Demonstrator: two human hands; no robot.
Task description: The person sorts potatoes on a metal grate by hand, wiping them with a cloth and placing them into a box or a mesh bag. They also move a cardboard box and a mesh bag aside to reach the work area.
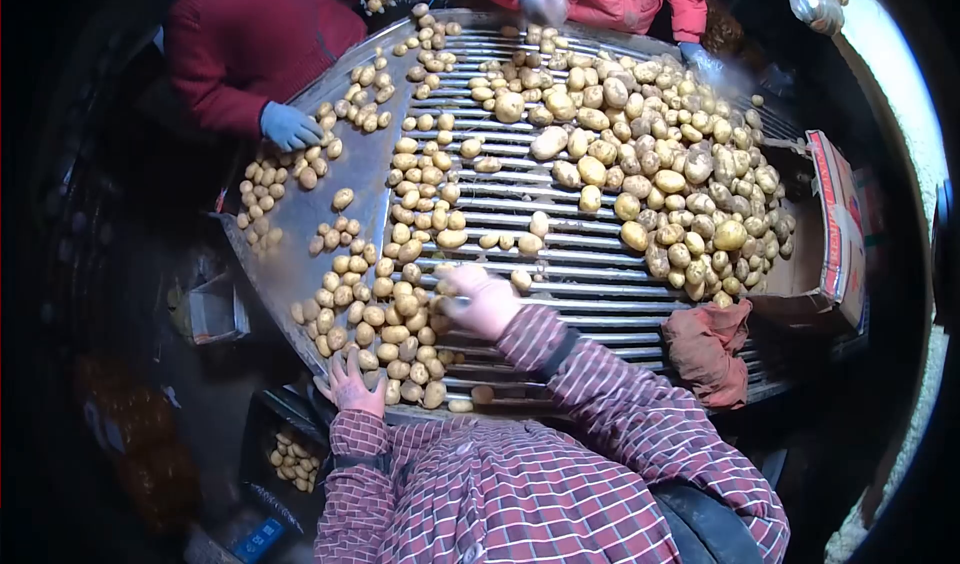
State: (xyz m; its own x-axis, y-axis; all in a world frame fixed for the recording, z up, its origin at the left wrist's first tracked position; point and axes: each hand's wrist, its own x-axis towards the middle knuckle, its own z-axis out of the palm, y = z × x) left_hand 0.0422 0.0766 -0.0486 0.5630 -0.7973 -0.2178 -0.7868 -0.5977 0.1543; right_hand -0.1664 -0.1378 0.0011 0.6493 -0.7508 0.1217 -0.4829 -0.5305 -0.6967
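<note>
My left hand (357, 384), in a thin glove, rests at the near edge of the sorting table with fingers spread against the potatoes (366, 336). My right hand (482, 302) reaches over the metal slats (575, 286) beside the right side of that same pile. Motion smears its fingers, so I cannot see whether anything is in them. A large heap of potatoes (670, 164) covers the right half of the slats. A few loose potatoes (530, 244) lie between the heap and my right hand.
Across the table, one person's gloved hand (290, 127) touches potatoes on the smooth metal plate (300, 209); another's blurred hand (543, 4) hovers at the far edge. An open cardboard box (835, 229) and reddish cloth (708, 354) sit on the right. A bin of potatoes (293, 461) stands below left.
</note>
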